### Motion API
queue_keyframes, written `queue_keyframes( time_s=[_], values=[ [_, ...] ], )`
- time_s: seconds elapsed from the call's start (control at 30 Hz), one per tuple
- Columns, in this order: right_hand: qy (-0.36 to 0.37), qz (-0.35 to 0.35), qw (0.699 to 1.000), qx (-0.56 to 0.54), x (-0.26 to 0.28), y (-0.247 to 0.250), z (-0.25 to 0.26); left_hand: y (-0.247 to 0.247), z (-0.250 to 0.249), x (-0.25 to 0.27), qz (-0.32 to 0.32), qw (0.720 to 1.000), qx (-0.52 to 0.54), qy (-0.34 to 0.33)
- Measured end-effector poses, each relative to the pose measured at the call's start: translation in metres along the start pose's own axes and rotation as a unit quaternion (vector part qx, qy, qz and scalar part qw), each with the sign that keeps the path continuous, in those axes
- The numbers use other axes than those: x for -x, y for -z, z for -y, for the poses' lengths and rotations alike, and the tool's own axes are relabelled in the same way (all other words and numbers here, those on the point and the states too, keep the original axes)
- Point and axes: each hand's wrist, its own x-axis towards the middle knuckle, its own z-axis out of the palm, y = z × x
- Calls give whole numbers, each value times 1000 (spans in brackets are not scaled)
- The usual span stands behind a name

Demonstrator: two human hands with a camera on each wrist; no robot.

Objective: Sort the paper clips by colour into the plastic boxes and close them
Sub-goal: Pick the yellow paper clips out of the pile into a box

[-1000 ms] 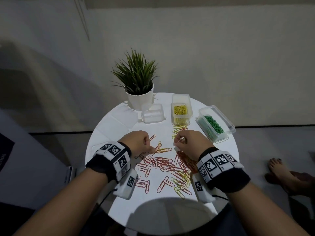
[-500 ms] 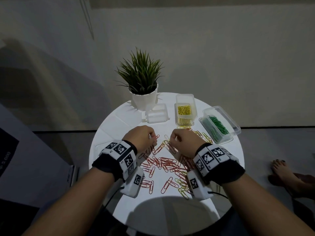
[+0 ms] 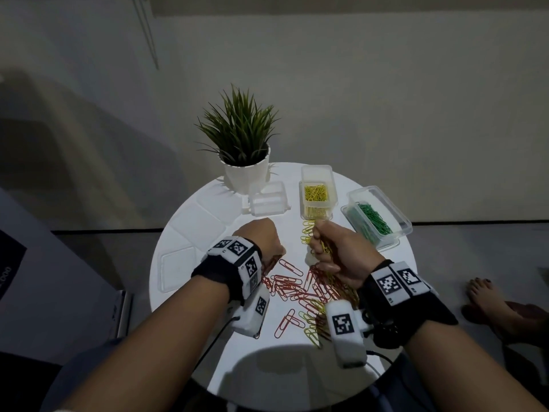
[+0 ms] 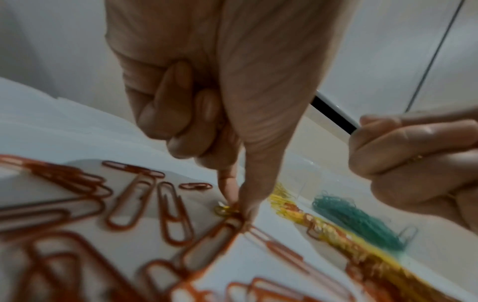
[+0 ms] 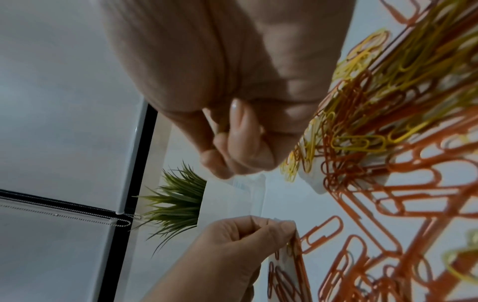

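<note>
On the round white table [image 3: 190, 230] lies a heap of red paper clips [image 3: 292, 288] mixed with yellow ones [image 3: 312, 331]. My left hand [image 3: 267, 243] is curled, and its thumb and forefinger pinch a paper clip [image 4: 227, 210] on the tabletop. My right hand [image 3: 326, 251] grips a bunch of yellow clips [image 3: 325, 248] just in front of the open box of yellow clips [image 3: 316, 193]. The open box of green clips [image 3: 374, 218] stands to its right. An empty clear box [image 3: 267, 200] is behind my left hand.
A potted plant [image 3: 240, 144] stands at the table's back edge. Clear lids [image 3: 178, 269] lie flat on the left side. A bare foot [image 3: 487, 295] rests on the floor to the right. The table's near edge is in shadow.
My hands drew together over the heap half a second ago and have parted again. The right hand has turned, and a bunch of yellow clips shows in its fingers.
</note>
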Motion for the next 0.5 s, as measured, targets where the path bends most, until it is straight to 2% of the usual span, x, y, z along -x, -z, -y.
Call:
queue_keyframes(
  time_s=[0.1,0.17,0.2,0.23,0.3,0.33,0.37,0.43,0.5],
  values=[
    [11,-36,992,117,4,0,-1,-3,0,3,4,1000,-5,-8],
    [28,-61,966,250,11,0,-2,-5,1,2,25,1000,-2,-19],
    [35,-73,938,337,17,0,-3,-4,1,2,38,999,5,-28],
    [47,-74,897,434,23,1,-5,-2,2,3,47,998,17,-39],
    [50,-27,791,609,36,0,-11,5,4,7,49,995,65,-64],
    [39,3,751,659,42,-2,-15,10,6,10,40,991,100,-74],
    [28,27,723,690,45,-5,-21,15,9,13,26,986,141,-81],
    [13,50,684,728,46,-15,-33,24,14,19,-2,969,238,-72],
    [17,52,669,741,39,-25,-43,30,18,24,-7,940,338,-52]
  ],
)
